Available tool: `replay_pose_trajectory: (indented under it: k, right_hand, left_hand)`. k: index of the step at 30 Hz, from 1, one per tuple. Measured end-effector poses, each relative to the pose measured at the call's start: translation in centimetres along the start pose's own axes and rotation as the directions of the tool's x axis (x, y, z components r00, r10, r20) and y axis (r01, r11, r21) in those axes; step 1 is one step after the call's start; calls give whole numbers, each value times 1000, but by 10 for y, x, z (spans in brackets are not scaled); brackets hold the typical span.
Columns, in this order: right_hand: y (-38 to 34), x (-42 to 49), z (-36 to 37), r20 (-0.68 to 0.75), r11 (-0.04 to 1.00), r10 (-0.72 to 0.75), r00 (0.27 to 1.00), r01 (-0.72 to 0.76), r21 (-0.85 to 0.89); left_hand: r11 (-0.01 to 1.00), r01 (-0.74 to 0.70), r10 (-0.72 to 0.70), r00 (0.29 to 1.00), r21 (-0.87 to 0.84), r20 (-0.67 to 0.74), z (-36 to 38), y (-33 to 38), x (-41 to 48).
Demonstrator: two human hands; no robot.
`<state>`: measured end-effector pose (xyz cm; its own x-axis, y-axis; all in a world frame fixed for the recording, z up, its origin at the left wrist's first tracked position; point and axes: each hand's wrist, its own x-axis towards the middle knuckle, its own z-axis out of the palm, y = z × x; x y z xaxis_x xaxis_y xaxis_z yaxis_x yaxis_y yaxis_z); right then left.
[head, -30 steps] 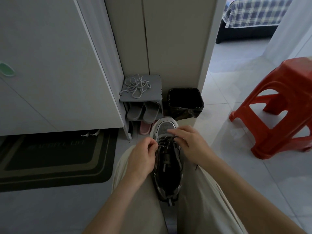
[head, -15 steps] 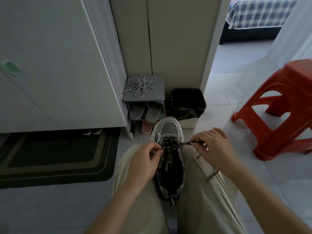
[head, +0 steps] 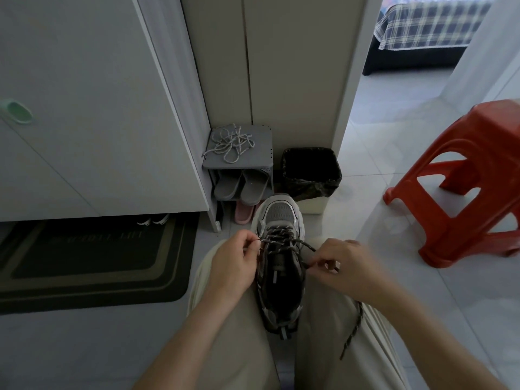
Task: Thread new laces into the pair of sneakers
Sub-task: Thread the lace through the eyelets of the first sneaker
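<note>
Centrally, grey sneaker [head: 280, 215] between the person's thighs at lower middle, dark speckled lace [head: 284, 243] crossing its eyelets, left hand [head: 233, 266] pinching one end, right hand [head: 343, 268] pinching the other strand, pale tangled laces [head: 229, 143] on grey shoe rack [head: 239, 164] above, red stool [head: 472, 175] at right

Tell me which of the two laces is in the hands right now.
The dark speckled lace, crossed over the sneaker and pinched by the left hand and right hand. The pale lace lies loose, tangled on the grey shoe rack.

Head camera, looking down, close over lap.
</note>
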<state>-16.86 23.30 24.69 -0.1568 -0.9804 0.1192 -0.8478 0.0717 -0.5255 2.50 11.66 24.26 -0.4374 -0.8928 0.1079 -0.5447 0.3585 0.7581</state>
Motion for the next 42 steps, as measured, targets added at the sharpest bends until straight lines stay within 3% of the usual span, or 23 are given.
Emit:
replay_pose_trajectory:
  k: [5,11,15,19,23,27,32,36,40,42]
  right_hand:
    - [-9,6,4,-28,999,41,999,-41,-18]
    - [-22,6,15,-41,995,92,995,-93,-19]
    - [-25,4,14,-37,992,123,992,-123,4]
    - [-28,6,12,-16,991,136,991,-136,4]
    - [-31,6,10,7,988,156,988,-156,-19]
    - [-30,3,9,-2,983,180,984,-179,50]
    - [-31,4,9,15,985,168,986,-168,48]
    - [-31,6,8,22,987,155,988,-155,37]
    - [-30,7,8,39,985,171,985,-171,14]
    - [-30,6,8,29,984,175,984,-175,16]
  left_hand:
    - [1000,-5,5,1000,21,26,-3,-1,8]
    - [982,94,-85,994,-161,64,1,2,-7]
    - [986,64,-75,995,-155,-69,5,4,-13]
    - [984,26,-43,994,-177,-97,-2,4,2]
    - [973,24,-30,999,-230,-22,-2,5,6]
    - [958,129,-120,991,-258,52,-1,1,-4]
    - [987,20,-33,996,-159,-82,-2,5,-3]
    - [973,25,-65,984,-229,-167,-12,3,19]
    - [953,117,-114,993,-280,29,0,8,8]
    - [942,164,-157,987,-293,46,7,5,-3]
